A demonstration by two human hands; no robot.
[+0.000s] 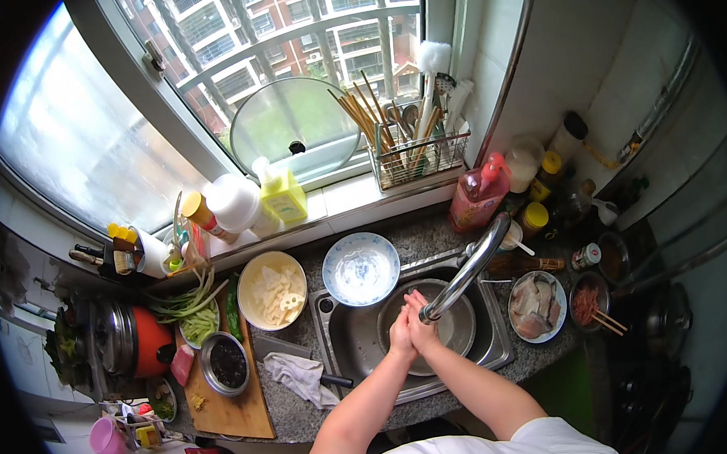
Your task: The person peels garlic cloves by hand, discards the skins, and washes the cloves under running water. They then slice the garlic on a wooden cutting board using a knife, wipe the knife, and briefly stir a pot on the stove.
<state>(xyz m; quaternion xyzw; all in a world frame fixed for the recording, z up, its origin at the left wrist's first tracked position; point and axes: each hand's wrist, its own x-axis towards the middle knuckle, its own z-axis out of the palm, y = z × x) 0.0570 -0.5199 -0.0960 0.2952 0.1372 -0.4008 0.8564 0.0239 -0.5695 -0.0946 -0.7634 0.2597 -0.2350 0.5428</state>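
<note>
My left hand [401, 335] and my right hand [422, 325] are pressed together, palm to palm, below the spout of a chrome faucet [464, 270]. Both are over a round metal basin [464, 326] in the stainless steel sink [351, 345]. No object shows in either hand; whether something small lies between the palms is hidden. Just behind them, a white bowl with blue flowers [361, 269] sits at the sink's back rim. On the left, a white bowl of sliced lotus root [276, 293] stands on the granite counter.
A cleaver [283, 347] and a grey cloth [297, 375] lie left of the sink. Farther left, a wooden cutting board [250, 412] bears a metal bowl of dark food [226, 363]. Right of the sink stand a plate of fish pieces [535, 307] and a bowl of shredded meat [586, 301].
</note>
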